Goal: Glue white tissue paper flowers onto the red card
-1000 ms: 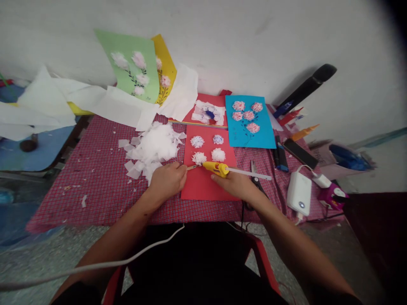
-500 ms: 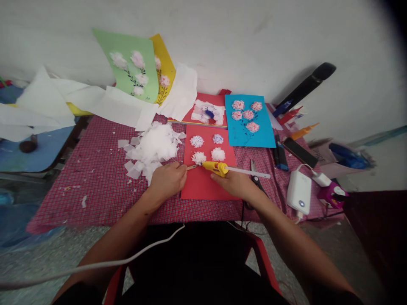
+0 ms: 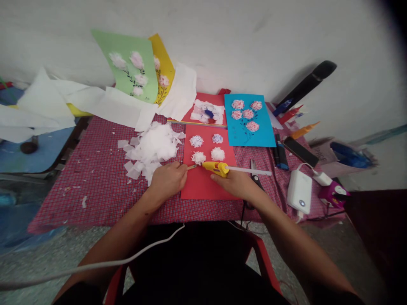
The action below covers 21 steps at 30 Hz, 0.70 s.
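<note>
My right hand (image 3: pixel 233 183) is closed around a yellow glue gun (image 3: pixel 216 167), with a long glue stick (image 3: pixel 249 171) sticking out of its back end. Its nozzle points left, just below a ruffled white paper flower (image 3: pixel 198 158). Closed fingers of my left hand (image 3: pixel 170 178) pinch a thin wooden stick (image 3: pixel 191 167), whose tip is close to the nozzle; whether they touch I cannot tell. Both hands are over a red sheet (image 3: pixel 206 184). On it sit a second white paper flower (image 3: pixel 218 153) and two purple-speckled ones (image 3: pixel 196 141).
A pile of white tissue squares (image 3: pixel 155 146) lies left of the red sheet. Behind it stand green (image 3: pixel 108 46) and yellow cards with paper flowers. A blue card (image 3: pixel 235 137), scissors (image 3: pixel 254 173), a phone (image 3: pixel 300 151) and a white power bank (image 3: pixel 299 190) lie to the right.
Almost nothing differs. Both hands keep their places with the glue gun and the stick; the view has shifted very slightly.
</note>
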Each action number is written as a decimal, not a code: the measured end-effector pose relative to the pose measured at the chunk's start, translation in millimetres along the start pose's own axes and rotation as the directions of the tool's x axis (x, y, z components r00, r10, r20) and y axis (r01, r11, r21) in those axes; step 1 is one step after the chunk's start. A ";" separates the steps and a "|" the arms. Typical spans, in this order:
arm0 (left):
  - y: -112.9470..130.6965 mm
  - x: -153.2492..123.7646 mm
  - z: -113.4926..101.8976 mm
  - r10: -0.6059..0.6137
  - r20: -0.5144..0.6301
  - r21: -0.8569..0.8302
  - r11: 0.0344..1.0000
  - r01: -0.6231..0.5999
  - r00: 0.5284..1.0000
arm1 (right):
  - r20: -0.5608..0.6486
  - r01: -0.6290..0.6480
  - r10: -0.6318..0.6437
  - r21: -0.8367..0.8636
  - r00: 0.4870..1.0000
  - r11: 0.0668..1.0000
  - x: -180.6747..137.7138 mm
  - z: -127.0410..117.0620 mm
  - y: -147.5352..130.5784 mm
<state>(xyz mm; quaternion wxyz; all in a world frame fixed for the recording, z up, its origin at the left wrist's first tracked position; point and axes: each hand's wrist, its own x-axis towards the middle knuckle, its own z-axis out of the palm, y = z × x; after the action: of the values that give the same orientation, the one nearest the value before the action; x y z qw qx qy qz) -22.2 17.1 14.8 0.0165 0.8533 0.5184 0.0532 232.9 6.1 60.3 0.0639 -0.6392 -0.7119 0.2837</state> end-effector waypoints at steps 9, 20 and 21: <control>3.9 2.0 -5.5 -0.019 0.055 -0.019 1.000 0.021 0.998 | -0.007 0.015 -0.015 0.055 1.000 0.998 -3.8 -2.2 4.7; 7.2 4.0 -5.5 -0.029 0.054 -0.023 0.999 0.031 0.998 | -0.050 0.052 -0.044 0.183 0.998 0.982 -13.7 -5.9 5.6; 7.5 3.9 -5.4 -0.031 0.053 -0.023 0.999 0.033 0.998 | -0.047 0.050 -0.042 0.192 0.998 0.980 -14.4 -6.0 5.9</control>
<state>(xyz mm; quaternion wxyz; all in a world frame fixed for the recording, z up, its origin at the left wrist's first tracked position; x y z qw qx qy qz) -14.4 16.9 21.1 0.0414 0.8458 0.5307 0.0365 243.3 -5.5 66.4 0.1472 -0.6191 -0.6943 0.3361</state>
